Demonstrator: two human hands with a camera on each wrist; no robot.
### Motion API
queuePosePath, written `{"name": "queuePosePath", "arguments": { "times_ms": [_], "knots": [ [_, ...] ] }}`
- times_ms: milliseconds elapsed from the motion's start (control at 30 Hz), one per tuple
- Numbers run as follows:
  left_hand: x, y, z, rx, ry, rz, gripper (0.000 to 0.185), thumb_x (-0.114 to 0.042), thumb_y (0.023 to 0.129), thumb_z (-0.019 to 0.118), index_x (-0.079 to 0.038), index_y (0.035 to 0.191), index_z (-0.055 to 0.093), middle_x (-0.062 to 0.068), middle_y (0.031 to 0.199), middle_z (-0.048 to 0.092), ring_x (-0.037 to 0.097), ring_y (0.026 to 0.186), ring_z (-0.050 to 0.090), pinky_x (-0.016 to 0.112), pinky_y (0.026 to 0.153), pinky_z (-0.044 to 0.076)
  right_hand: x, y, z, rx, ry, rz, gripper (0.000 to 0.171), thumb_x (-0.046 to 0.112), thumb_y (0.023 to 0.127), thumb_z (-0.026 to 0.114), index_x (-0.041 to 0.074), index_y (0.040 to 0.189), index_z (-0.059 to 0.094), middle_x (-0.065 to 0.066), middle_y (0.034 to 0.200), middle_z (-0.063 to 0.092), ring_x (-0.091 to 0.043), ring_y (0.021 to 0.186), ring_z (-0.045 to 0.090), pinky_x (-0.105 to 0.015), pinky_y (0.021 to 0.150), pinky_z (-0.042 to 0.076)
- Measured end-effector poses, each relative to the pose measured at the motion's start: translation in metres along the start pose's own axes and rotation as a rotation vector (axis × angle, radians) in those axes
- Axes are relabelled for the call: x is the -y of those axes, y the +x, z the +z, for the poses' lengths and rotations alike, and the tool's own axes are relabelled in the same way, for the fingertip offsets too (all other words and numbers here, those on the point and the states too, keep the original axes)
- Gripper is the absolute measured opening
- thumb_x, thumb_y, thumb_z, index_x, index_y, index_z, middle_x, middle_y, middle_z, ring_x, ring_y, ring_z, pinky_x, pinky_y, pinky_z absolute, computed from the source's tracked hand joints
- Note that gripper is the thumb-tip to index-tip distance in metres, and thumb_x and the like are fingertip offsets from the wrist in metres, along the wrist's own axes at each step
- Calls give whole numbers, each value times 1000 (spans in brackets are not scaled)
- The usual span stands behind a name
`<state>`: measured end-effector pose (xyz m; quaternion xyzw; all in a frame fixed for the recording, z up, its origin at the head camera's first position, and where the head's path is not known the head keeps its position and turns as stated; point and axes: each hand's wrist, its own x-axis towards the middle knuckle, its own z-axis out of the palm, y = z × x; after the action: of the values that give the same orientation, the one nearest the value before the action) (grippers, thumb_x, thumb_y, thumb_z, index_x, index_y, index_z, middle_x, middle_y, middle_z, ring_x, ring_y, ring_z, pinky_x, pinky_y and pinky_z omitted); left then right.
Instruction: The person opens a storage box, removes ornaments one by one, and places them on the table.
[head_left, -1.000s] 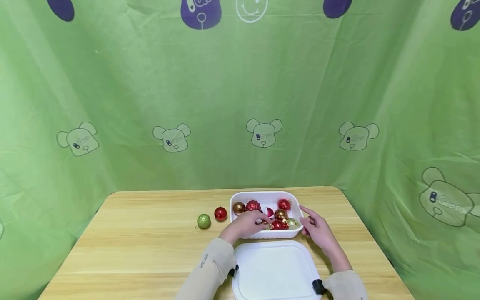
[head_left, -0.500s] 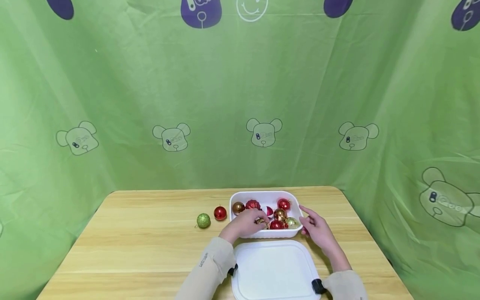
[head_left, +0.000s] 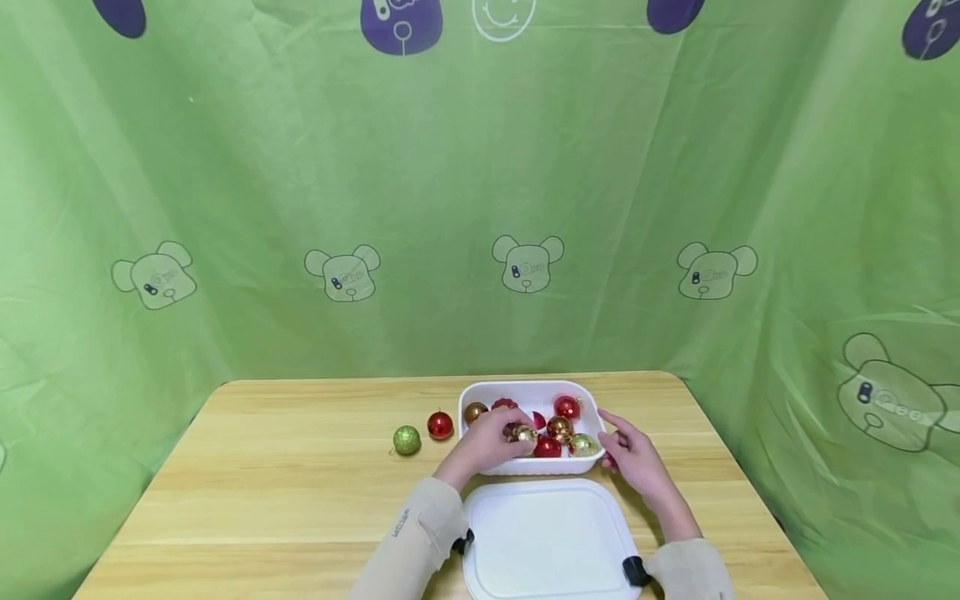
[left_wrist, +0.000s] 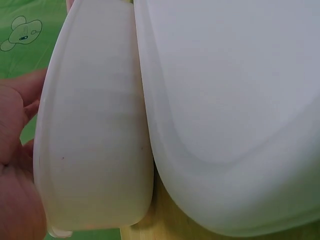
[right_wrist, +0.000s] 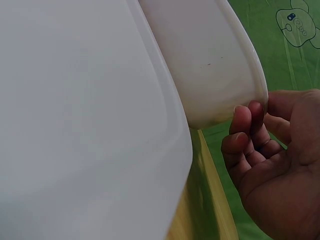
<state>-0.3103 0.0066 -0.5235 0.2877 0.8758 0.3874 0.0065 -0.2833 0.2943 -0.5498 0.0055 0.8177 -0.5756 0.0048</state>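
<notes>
Head view, and your left hand (head_left: 486,442) arches over the near wall of the white box (head_left: 536,467), sleeve (head_left: 412,533) slanting up and rightward from the bottom edge. Thumb and fingers pinch a shiny gold ornament (head_left: 527,437), right there inside the rim! It's round, with no long axis to call, and its cap is too small to read for direction. Whether it touches the box floor, you can't tell; over in the left wrist view, the wall hides your fingertips.

Across to your right hand (head_left: 636,460), arm angled up and leftward, holding the box's right end near the close corner. Right wrist view has those fingers curled and bunched, tips on the outer wall and rim.

The box sits upright, mouth up, long axis running left to right across the wooden table (head_left: 300,500). Its white lid (head_left: 551,537) lies flat just on your side. Off to the left, outside the box, a red ball (head_left: 440,426) and a glittery green ball (head_left: 407,441), the green one's loop pointing left and towards you.
</notes>
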Motion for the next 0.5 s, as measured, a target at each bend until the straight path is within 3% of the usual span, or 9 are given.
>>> {"name": "queuePosePath", "arguments": {
  "times_ms": [500],
  "knots": [
    [1,-2,-1,-81,-74,-17,21,-29,94,76,-23,114,73,-6,115,70,13,111,64,35,103,54,1,-1,-1,0,-3,18,56,16,107,57,11,159,39,-9,89,58,-17,74,62,-26,63,57]
  ]
}}
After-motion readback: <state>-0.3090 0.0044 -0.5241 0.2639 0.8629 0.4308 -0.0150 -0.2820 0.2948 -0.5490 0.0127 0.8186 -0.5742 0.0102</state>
